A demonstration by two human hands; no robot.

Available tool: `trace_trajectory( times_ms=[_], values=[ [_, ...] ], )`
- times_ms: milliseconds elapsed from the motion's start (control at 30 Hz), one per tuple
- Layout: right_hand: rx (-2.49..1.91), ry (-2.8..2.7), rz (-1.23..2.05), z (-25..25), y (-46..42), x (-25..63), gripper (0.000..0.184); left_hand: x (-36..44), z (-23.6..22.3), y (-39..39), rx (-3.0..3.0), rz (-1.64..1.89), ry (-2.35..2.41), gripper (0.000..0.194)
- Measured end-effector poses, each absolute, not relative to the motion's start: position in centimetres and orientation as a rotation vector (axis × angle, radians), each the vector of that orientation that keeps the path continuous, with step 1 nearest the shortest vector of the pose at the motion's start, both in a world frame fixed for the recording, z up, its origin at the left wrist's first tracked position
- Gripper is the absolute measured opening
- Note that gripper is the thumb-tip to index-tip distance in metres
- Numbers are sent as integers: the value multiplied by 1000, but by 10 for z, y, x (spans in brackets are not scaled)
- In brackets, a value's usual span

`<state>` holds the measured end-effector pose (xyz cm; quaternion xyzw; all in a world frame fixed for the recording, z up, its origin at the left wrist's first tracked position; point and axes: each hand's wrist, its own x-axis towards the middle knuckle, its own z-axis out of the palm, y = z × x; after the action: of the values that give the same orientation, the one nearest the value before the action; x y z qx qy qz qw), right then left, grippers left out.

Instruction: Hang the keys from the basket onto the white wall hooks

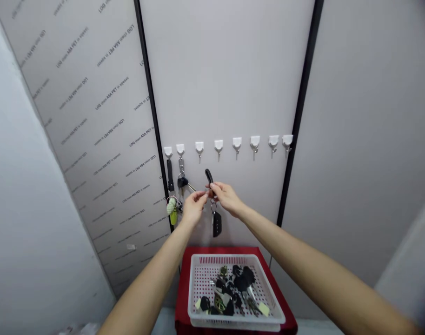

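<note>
My right hand [227, 197] pinches a black strap keychain [209, 176], whose upper loop sticks up above the fingers. From its ring hangs a black car key fob [216, 224]. Fingertips of my left hand [194, 208] are pinched together right beside my right fingers; what they hold, if anything, is hidden. Just left of that hand, a bunch of keys [182, 182] with a grey strap hangs from a white hook [180, 149]. Further left dangles a black strap [169, 176] with a pale green charm [171, 206].
Several more white hooks, one a little above my hands [199, 148], run in a row to the right along the grey panel [229, 79]. Below, a white perforated basket [192, 288] with several keys stands on a red-covered stand [182, 279]. Dark vertical strips [303, 93] border the panel.
</note>
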<state>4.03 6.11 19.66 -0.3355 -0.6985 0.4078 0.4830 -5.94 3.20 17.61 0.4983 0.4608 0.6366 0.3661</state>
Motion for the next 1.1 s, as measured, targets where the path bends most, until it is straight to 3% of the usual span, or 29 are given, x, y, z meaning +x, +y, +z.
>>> trace_trajectory(
  times_ms=[267, 700, 967, 1100],
  values=[
    [-798, -1664, 992, 236, 76, 16, 20, -64, 188, 48, 1325, 1666, 1190, 14],
    [-1023, -1624, 964, 239, 96, 11, 23, -61, 185, 71, 1408, 1654, 1284, 14],
    [-1170, -1916, 443, 215, 95, 21, 27, -70, 160, 59, 1499, 1641, 1447, 25],
    [-1165, -2076, 438, 172, 76, 43, 27, -73, 118, 42, 1580, 1534, 1507, 25]
  ],
)
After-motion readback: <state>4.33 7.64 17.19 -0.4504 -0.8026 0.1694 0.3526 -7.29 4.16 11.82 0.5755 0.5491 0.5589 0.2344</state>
